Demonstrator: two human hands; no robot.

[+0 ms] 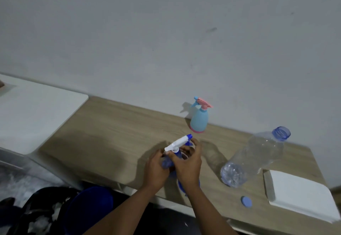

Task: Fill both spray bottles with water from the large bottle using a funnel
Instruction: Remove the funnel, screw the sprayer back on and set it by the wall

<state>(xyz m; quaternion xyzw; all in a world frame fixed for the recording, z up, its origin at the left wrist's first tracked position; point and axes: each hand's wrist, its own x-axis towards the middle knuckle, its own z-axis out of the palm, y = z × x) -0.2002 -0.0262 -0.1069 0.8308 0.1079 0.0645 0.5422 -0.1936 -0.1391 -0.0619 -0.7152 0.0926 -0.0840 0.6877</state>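
Observation:
Both my hands close around a blue spray bottle [167, 162] near the front of the wooden table [114, 133]. My left hand [156, 168] grips its body. My right hand [188, 162] wraps the neck just under the white trigger head [178, 143] with its blue nozzle. A blue rim, possibly the funnel [181, 186], peeks out below my right wrist. A light-blue spray bottle [199, 120] with a pink trigger stands by the wall. The large clear bottle [252, 159] stands uncapped at the right, with a little water at its bottom. Its blue cap [246, 201] lies in front of it.
A white folded cloth or pad [299, 196] lies at the table's right front corner. A white surface [36, 109] adjoins the table on the left. A blue round object [88, 209] sits below the table edge. The wall runs right behind the table.

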